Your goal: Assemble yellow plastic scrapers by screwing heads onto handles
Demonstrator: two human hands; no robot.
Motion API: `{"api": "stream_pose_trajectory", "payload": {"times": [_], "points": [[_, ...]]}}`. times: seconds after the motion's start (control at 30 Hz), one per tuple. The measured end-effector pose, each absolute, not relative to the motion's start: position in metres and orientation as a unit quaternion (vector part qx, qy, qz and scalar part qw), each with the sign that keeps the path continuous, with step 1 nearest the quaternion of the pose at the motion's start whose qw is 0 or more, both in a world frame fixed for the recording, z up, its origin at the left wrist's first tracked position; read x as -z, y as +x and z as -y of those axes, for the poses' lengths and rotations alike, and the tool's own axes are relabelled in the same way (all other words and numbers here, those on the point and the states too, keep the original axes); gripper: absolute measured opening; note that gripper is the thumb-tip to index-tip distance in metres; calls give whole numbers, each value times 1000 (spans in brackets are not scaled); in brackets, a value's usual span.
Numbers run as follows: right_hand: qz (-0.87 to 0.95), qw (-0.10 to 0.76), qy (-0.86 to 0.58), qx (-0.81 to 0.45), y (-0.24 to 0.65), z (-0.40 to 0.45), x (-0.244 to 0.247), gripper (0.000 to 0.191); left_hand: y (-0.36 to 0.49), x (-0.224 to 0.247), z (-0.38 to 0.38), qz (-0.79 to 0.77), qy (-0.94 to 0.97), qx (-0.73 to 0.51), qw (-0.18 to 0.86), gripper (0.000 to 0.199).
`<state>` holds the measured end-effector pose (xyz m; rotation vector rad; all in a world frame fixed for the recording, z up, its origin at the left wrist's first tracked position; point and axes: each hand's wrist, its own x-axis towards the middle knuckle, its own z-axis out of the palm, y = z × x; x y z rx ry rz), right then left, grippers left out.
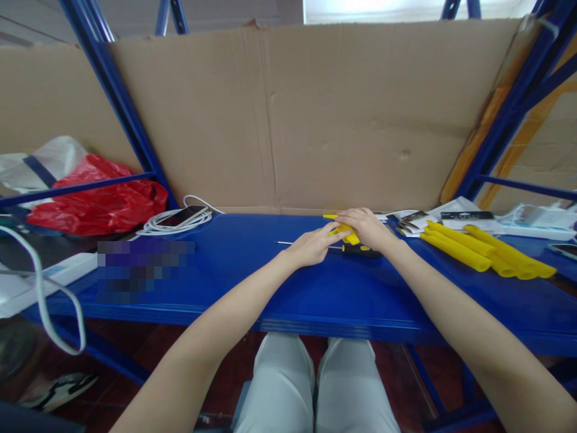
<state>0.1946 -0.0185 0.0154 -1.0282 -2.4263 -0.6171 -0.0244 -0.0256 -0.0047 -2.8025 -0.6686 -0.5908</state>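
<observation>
Both hands meet over a small yellow piece (348, 235) just above the blue table (243, 270), right of its middle. My left hand (315, 243) has its fingers closed on the piece from the left. My right hand (360, 225) reaches over it from the right, its fingers bent against it and partly hiding it. A screwdriver lies beneath the hands, its thin shaft (283, 243) pointing left and its black and yellow handle (360, 250) to the right. Several yellow tubes (464, 248) lie together on the right of the table.
At the back left are a red plastic bag (99, 195) and a coiled white cable (169, 225) with a phone. White power strips (67, 278) sit at both sides. Small packages (466, 218) lie behind the tubes. Cardboard (351, 120) and blue posts stand behind.
</observation>
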Motion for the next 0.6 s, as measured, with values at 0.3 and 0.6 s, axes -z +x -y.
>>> {"api": "stream_pose_trajectory", "payload": {"times": [0.3, 0.6], "points": [[873, 217, -374, 228, 196, 18, -16, 38, -25, 10, 19, 211, -946, 232, 82, 55], [864, 210, -394, 233, 201, 15, -15, 38, -27, 11, 18, 212, -948, 219, 96, 59]]}}
